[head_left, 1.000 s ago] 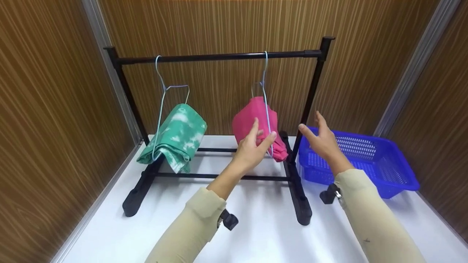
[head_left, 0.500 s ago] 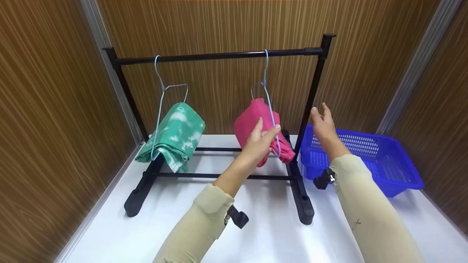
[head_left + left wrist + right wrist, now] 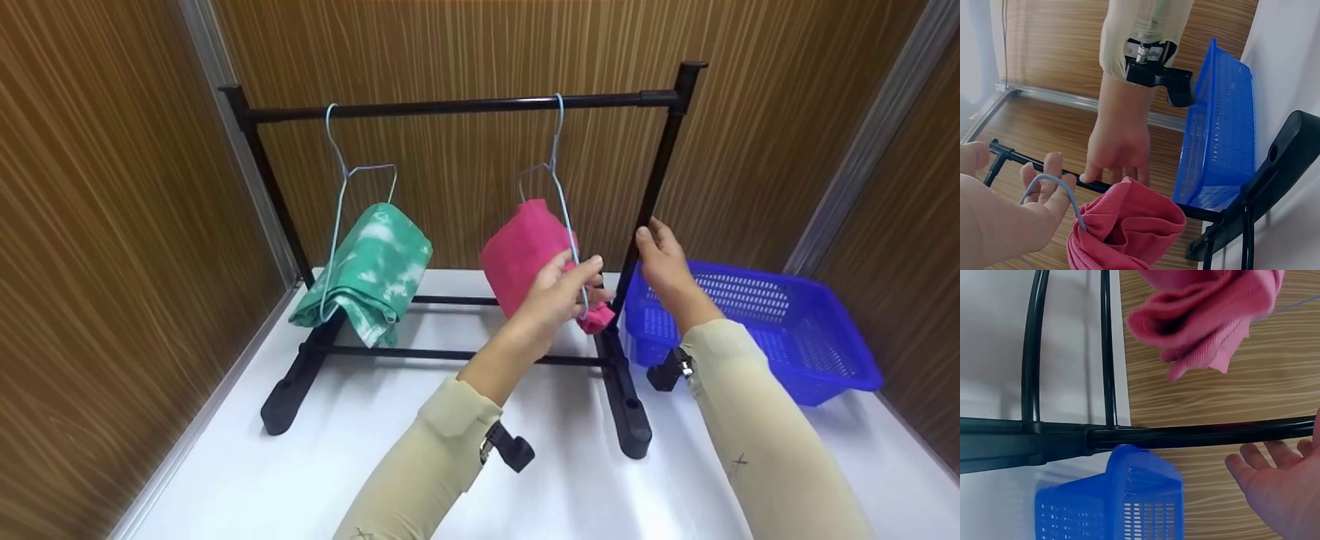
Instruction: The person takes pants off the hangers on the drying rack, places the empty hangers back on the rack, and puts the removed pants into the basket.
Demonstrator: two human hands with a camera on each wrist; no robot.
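Observation:
Pink folded cloth (image 3: 521, 251) hangs over a light-blue wire hanger (image 3: 562, 196) at the right part of the black clothes rack (image 3: 465, 107). My left hand (image 3: 551, 304) is at the near side of this hanger, its thumb apart from the fingers. In the left wrist view the wire crosses in front of the loosely bent fingers (image 3: 1050, 188). My right hand (image 3: 666, 266) is at the rack's right upright, with its thumb in front and its fingers partly hidden behind. The right wrist view shows these fingers (image 3: 1255, 458) extended close beside the post, with nothing in them.
Green-and-white tie-dyed cloth (image 3: 375, 259) hangs on a second wire hanger (image 3: 337, 217) at the left. A blue perforated basket (image 3: 750, 337) stands on the white table (image 3: 525, 480), right of the rack. Wood-patterned panels (image 3: 450, 52) enclose the back and sides.
My left hand has moved right and reached the near wire of the pink cloth's hanger, which has swung right with the cloth. My right hand has come up to the right upright.

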